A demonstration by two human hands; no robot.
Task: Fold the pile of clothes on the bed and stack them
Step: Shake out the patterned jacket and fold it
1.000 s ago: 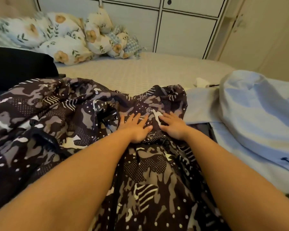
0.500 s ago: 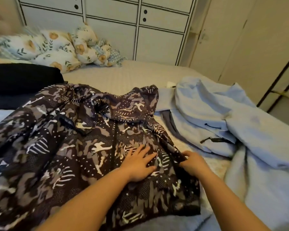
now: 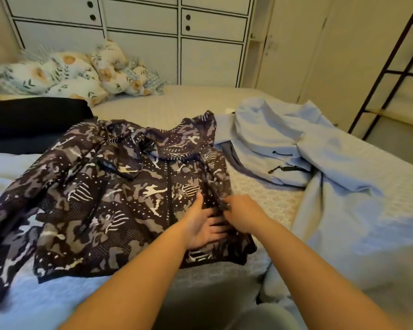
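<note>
Under my hands the jacket (image 3: 119,198) is dark, near-black, in a camouflage print: grey, taupe and white blotches, white dots, patches of white stripes; its zip and drawcords are black. To my right the hoodie (image 3: 279,144) is plain pale blue with black zip pulls, and the bed cover (image 3: 153,108) is beige with a fine woven texture. At the far side, pillows (image 3: 65,77) are white with yellow-orange flowers and green leaves; a folded garment (image 3: 34,117) is plain black; the wardrobe (image 3: 141,41) is off-white with dark outlines.
</note>
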